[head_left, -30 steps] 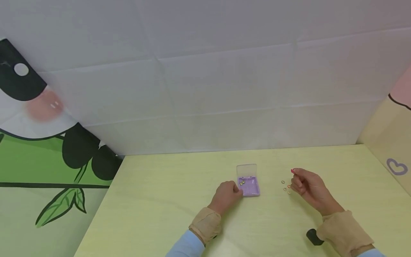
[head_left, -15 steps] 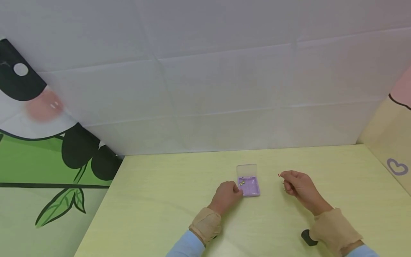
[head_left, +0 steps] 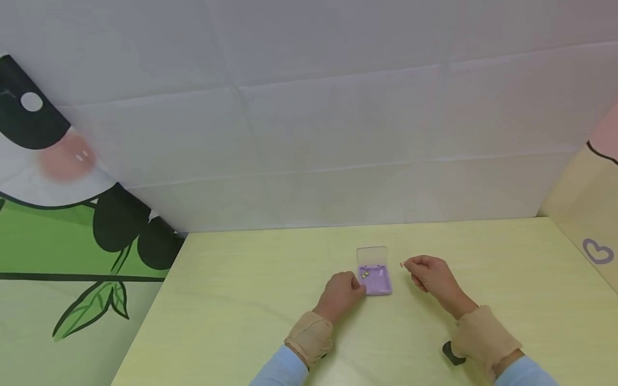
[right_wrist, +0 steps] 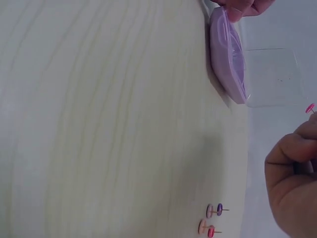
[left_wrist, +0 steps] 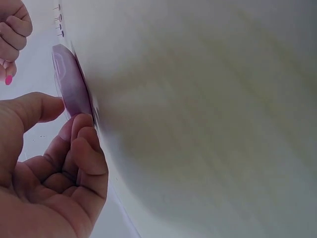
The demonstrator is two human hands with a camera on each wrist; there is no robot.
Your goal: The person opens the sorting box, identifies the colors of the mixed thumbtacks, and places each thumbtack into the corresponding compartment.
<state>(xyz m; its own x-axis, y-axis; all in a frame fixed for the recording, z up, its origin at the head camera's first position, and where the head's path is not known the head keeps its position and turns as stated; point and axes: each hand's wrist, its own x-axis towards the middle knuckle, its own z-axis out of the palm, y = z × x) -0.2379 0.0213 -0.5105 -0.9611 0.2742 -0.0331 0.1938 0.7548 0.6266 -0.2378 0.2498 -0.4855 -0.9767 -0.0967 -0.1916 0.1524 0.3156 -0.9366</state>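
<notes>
A small purple plastic box (head_left: 381, 288) stands on the table with its clear lid (head_left: 372, 255) raised at the back. Yellowish thumbtacks (head_left: 365, 274) lie in its left part. My left hand (head_left: 340, 295) pinches the box's near left corner between thumb and curled fingers, as the left wrist view shows close up. To the right of the box, my right hand (head_left: 433, 277) is above the table, pinching a pink thumbtack (right_wrist: 310, 108) at its fingertips. Several loose thumbtacks (right_wrist: 211, 231) in pink, peach and purple stand on the table, points up; in the head view the right hand hides them.
The pale yellow table (head_left: 232, 300) meets a white wall sheet (head_left: 309, 134) along its back edge. A printed panel (head_left: 87, 241) borders the left side, and a cream panel (head_left: 586, 214) the right. A black piece (head_left: 454, 354) sits at the right wrist's beige band.
My right hand has moved left toward the box with the pink thumbtack, coming in front of the loose thumbtacks. The left hand and the box stay in place.
</notes>
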